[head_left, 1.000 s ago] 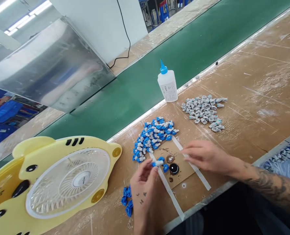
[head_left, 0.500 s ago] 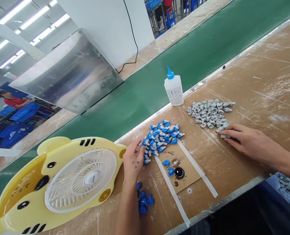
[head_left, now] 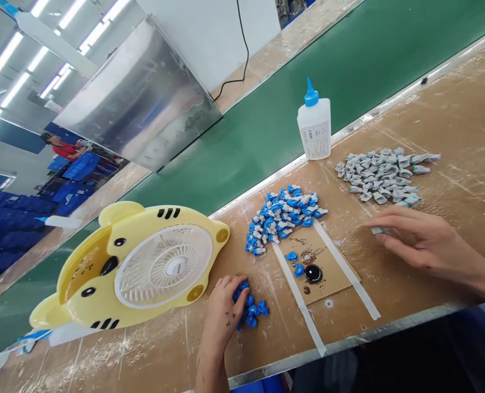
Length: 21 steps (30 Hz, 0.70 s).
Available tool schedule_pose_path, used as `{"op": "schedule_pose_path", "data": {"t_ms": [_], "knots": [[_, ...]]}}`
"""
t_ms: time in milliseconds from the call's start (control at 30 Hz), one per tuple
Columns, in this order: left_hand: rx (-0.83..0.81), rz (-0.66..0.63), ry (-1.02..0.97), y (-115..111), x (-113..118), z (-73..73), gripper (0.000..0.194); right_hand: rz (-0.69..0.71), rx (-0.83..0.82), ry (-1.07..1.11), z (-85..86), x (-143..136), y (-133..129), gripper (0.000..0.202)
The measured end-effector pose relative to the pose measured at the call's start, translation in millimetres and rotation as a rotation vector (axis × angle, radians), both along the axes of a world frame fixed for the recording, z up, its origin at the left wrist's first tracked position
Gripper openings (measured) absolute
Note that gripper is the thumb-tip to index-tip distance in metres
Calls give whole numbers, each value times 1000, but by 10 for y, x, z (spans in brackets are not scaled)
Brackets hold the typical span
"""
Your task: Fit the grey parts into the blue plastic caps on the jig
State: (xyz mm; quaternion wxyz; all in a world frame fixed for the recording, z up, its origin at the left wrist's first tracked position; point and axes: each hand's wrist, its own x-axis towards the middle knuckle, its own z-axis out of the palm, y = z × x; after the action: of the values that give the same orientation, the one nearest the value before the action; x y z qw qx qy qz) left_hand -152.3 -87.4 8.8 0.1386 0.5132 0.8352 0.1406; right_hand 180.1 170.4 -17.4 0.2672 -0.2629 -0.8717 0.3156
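My left hand reaches over a small pile of blue parts, its fingertips on or beside them; whether it grips one is hidden. Between the thumb and fingers of my right hand is a small grey piece. Beyond that hand lies a heap of grey pieces. A heap of joined blue and grey pieces sits left of it. On a taped cardboard sheet are two blue parts and a round black pool of liquid.
A yellow animal-faced fan lies at the left. A white bottle with a blue tip stands beside the green belt. A metal panel rises behind. A person in red is far off at the left.
My left hand has moved from the joined pieces down to the blue parts. My right hand has come away from the grey heap with one grey piece. The camera view has shifted.
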Motion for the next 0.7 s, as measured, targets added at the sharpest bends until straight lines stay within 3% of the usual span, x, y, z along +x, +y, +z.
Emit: {"op": "schedule_pose_path", "data": {"t_ms": [133,300,433,533,600,700], "knots": [[122,26,-20,122,52,-34,26,158,-143,35,27,-208,-128,28],[461,244,-421,194,275,-41,19,211,-242,40,-51,-353,-222,30],[498,355,-711,193,501,-134,25,277,-205,20,-67,-417,-220,35],[516,465,-807,227,690,-221,32,262,-175,0,-61,-430,-195,33],[512,425,-776,285,819,-252,29,256,-160,2,-68,-423,-185,32],[448,227,-666,401,980,-258,18,274,-154,-14,-83,-405,-193,33]]}}
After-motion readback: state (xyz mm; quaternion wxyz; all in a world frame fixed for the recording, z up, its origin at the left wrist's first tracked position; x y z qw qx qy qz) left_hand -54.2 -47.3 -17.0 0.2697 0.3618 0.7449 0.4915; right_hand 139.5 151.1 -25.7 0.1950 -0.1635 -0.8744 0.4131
